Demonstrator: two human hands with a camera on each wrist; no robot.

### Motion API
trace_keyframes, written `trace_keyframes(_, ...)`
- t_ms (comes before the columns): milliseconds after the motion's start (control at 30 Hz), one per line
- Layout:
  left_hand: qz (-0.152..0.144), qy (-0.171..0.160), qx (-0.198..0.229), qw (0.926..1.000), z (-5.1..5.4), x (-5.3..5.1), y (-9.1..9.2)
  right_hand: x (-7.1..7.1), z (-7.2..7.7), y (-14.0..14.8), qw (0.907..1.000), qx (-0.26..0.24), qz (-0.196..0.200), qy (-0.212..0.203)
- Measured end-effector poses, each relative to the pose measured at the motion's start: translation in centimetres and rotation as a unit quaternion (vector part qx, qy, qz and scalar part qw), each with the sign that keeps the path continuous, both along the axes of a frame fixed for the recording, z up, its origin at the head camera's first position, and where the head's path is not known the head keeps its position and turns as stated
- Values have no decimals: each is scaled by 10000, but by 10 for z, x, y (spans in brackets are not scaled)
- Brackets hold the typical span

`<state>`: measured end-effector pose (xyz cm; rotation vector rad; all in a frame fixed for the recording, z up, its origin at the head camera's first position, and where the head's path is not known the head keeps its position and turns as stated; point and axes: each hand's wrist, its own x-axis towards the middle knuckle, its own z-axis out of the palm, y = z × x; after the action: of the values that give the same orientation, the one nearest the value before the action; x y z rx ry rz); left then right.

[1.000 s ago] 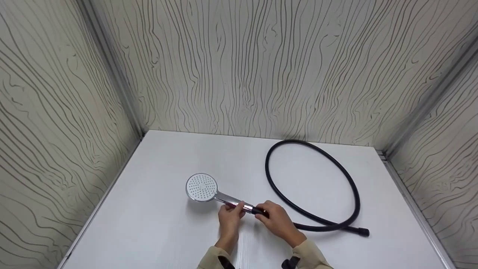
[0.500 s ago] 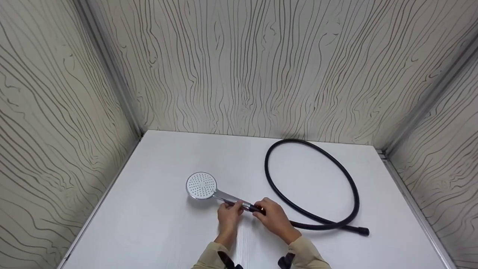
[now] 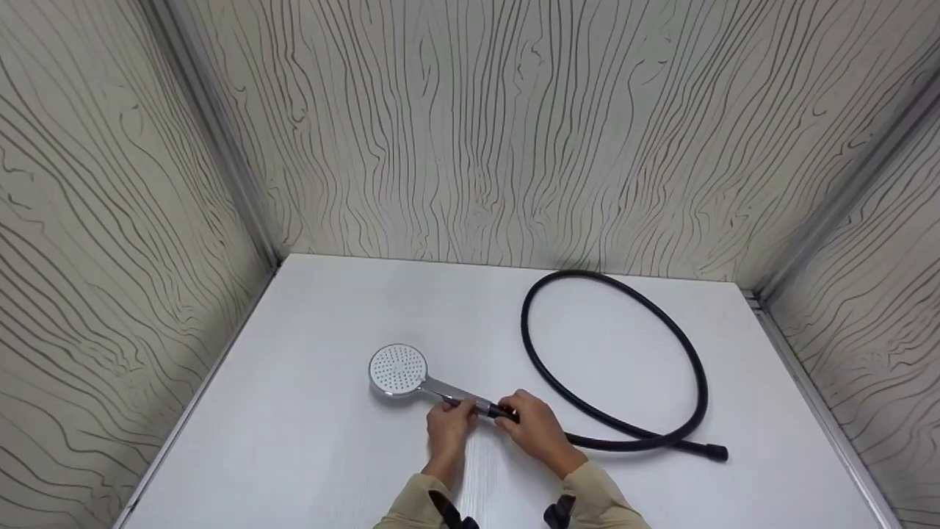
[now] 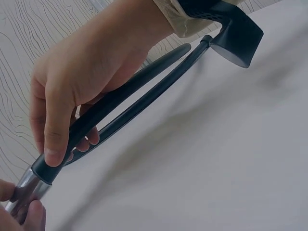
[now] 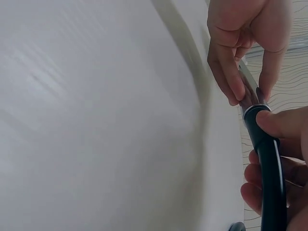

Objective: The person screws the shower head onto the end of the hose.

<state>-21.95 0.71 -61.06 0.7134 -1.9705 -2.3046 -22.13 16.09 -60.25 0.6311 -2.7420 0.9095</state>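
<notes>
A chrome shower head (image 3: 397,369) with a round white nozzle face points up-left over the white table in the head view. My left hand (image 3: 449,433) pinches the lower end of its chrome handle (image 5: 248,89). Close beside it, my right hand (image 3: 538,430) grips the black end fitting (image 4: 45,171) of a black shower hose (image 3: 701,375). Both wrist views show the fitting butted against the handle's end; the joint's threads are hidden. From the right hand the hose runs into a wide loop on the table, its free end (image 3: 716,452) lying at the right.
The white table (image 3: 316,455) is bounded by wood-grain patterned panels (image 3: 470,132) at the back and both sides. Metal rails (image 3: 822,433) run along the table's side edges. Black wrist devices (image 3: 558,511) sit at the sleeves.
Both hands keep their grip at the joint. The right hand and black fitting have shifted slightly left, nearer the left hand. The hose loop lies almost unchanged.
</notes>
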Motion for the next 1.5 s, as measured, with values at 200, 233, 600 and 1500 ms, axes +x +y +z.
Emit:
trace_keyframes(200,48,-127,-269,9995,-2,-2,-1,-2,0,-1,10000,46,-57,50)
trace_keyframes(233,56,-162,-320,9993,-2,-2,-1,-2,0,-1,10000,42,-58,45)
trace_keyframes(600,69,-376,-995,9943,-8,0,-3,-1,-7,-3,9999,95,-103,-52)
trace_keyframes(1500,-275,-398,-454,9978,-3,1,-11,-1,-13,-1,9999,-1,-55,-105)
